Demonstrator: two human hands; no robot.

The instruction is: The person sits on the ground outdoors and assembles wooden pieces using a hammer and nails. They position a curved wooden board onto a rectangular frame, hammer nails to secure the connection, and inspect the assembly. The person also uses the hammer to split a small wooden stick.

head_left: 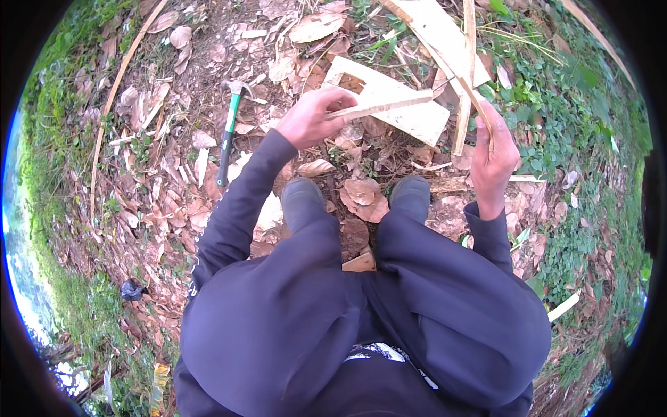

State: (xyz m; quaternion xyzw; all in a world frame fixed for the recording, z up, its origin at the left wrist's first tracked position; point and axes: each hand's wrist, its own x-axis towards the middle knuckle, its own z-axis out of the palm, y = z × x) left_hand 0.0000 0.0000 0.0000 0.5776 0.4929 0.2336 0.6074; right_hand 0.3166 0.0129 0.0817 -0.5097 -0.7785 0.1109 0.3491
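Observation:
My left hand is closed around one end of a pale wooden strip, which points to the right. A thin dark piece shows at the strip's far end, close to a second strip; whether it is a nail or a blade I cannot tell. My right hand grips that second, longer thin wooden strip, which slants up and to the left. Beneath the left strip lies a flat pale board with a rectangular cut-out at its left end. A claw hammer with a green and black handle rests left of my left hand.
Another pale board and an upright-lying wooden strip are at the top right. Dry leaves and wood chips cover the ground around my boots. A long curved strip lies at the left. Green plants grow at the right.

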